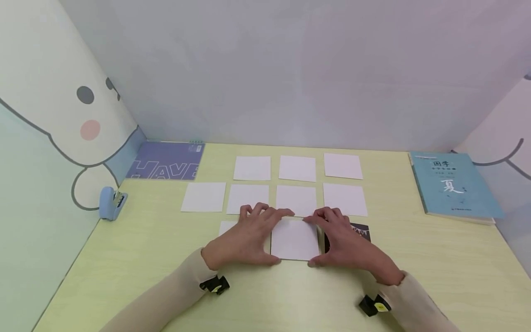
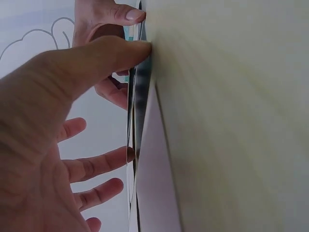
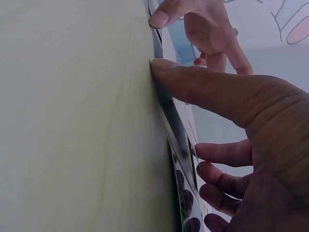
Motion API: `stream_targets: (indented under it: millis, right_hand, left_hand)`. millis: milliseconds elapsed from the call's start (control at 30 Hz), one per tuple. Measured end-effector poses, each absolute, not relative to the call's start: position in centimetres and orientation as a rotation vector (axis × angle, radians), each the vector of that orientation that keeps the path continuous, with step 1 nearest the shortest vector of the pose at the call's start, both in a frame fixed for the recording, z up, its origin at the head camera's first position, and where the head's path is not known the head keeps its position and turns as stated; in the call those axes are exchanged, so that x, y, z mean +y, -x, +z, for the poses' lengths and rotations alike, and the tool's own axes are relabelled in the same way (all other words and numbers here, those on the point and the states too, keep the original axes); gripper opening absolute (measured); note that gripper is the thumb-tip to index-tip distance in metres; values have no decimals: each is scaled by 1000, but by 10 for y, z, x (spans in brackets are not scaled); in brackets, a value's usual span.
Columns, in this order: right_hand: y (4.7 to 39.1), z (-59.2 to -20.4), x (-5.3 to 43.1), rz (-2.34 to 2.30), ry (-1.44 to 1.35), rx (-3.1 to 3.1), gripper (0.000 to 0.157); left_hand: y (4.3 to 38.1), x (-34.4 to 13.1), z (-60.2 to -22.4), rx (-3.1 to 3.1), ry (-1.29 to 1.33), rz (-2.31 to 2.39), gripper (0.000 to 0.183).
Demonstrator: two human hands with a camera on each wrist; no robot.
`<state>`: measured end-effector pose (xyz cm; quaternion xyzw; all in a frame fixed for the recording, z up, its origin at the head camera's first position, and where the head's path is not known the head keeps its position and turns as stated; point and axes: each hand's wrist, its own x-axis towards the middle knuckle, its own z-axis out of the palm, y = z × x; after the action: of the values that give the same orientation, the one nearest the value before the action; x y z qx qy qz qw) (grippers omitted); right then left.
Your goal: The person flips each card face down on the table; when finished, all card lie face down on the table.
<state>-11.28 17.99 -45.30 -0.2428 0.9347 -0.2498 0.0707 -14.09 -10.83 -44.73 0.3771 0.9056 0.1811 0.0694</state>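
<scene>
A square white card [image 1: 294,240] with a dark underside lies between both hands in the head view. My left hand [image 1: 250,237] holds its left side, thumb at the near corner and index finger at the far one. On the right side, my right hand [image 1: 346,242] holds it the same way. Both wrist views show the card's dark underside [image 2: 142,82] close to the tabletop, its near edge at the thumbs. Partly hidden by the right hand is a card with a dark picture [image 1: 362,230]. Another white card [image 1: 226,226] shows from behind the left hand.
Beyond the hands, several white cards lie in two rows, among them a far card [image 1: 297,168] and a nearer one [image 1: 203,197]. A purple notebook [image 1: 166,160] and a blue stapler [image 1: 111,203] are at left. A blue book [image 1: 454,186] lies at right, a wall behind.
</scene>
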Motion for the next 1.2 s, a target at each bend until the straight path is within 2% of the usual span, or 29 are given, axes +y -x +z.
stream_targets:
  millis: [300,667,933,1200]
  right_hand:
    - [113,-454,180,-730,737,2823,90]
    - [117,-450,191,-793,760,2861,101]
    - [107,-450,220,-802,691,2901,100]
    - [97,-455,244,-813,617,2946,100]
  left_hand:
    - [141,-109,-448,2717,-1143,517,105]
    - [148,-105,-442,2766,-1169,547,108]
    - [150,-55,-433,2741,-1270,370,118]
    - [152,-11,-435,2725,-1363,166,117]
